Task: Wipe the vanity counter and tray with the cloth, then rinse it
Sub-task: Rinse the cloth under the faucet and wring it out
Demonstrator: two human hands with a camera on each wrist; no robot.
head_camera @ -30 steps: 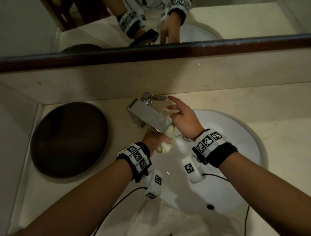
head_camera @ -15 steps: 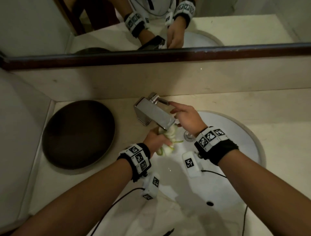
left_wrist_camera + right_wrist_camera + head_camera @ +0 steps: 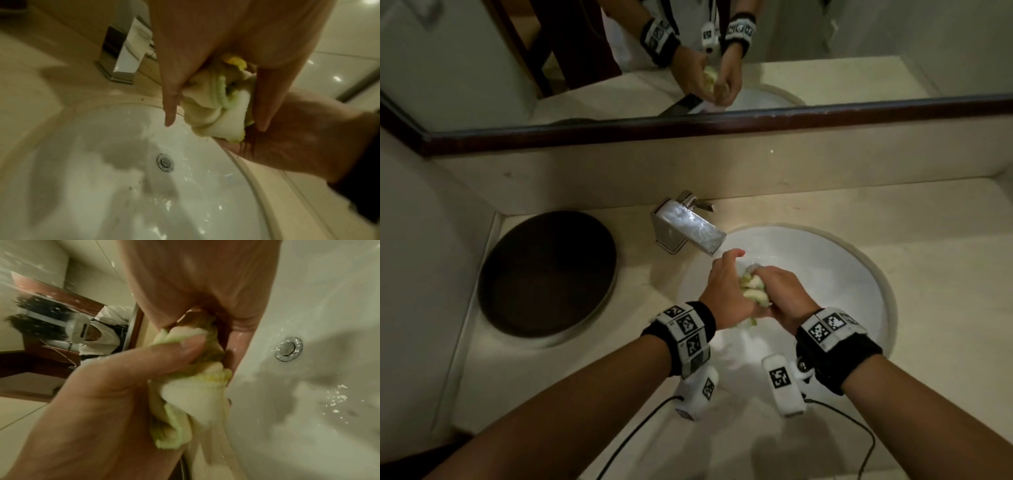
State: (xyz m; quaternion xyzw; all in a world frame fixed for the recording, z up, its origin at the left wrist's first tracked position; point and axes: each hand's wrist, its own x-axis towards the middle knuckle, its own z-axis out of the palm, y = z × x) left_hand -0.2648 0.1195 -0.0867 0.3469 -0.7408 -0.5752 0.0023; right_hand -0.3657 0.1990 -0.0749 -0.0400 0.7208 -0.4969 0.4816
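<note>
Beige stone makes up the tabletop (image 3: 914, 274), which runs under a mirror (image 3: 825, 41) with a dark wooden frame along the back wall. At the far left of it sits a round dark tray (image 3: 544, 274), well apart from both hands. To its right stands a square chrome tap (image 3: 688, 229), its spout reaching out over the white sink (image 3: 842, 274) set into the stone. Water droplets glint on the inside of the bowl around the metal drain plug (image 3: 165, 162). Over the bowl, just in front of the spout, the left hand (image 3: 724, 291) has its fingers and thumb curled round a bunched white cloth (image 3: 753, 286) with a pale green edge. In the left wrist view the cloth (image 3: 218, 110) bulges out between that hand's fingers. Pressed against it from the other side, the right hand (image 3: 784, 294) grips the same wad, its fingers wrapped over the folds. The right wrist view shows a thumb pinning the wet cloth (image 3: 195, 395) above the basin. Both wrists wear black bands with white patterned markers, and thin black cables trail back from them across the near edge of the stone.
</note>
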